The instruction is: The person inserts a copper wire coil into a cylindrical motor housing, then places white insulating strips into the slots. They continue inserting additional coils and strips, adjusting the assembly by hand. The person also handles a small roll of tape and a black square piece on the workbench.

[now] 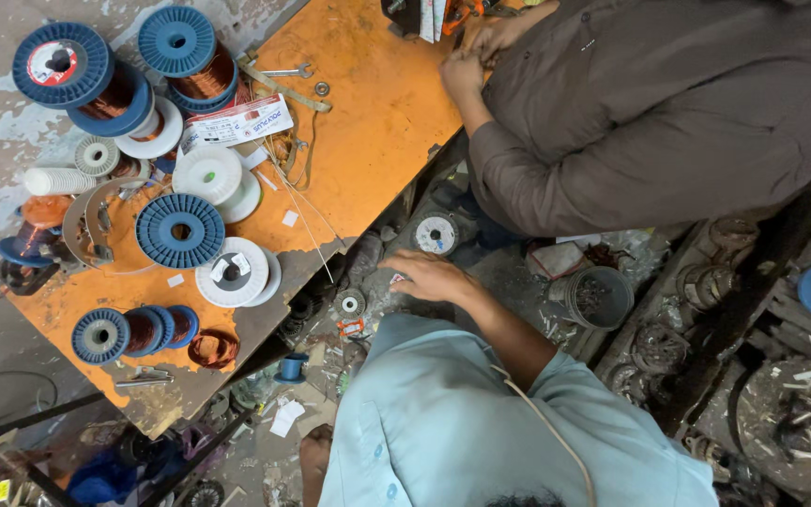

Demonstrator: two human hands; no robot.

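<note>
Our right hand, fingers spread, rests on cluttered floor just past the worn orange surface edge; our left hand's grip cannot be determined.

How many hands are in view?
4. The right hand lies spread over floor clutter. The left hand peeks out, partly hidden, at the bottom. A co-worker's lower hand and upper hand meet at the table edge.

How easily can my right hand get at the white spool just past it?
Probably easily. The right hand lies open on the clutter, the white spool sits uncovered just beyond its fingertips, and the co-worker's arm is off to one side.
</note>
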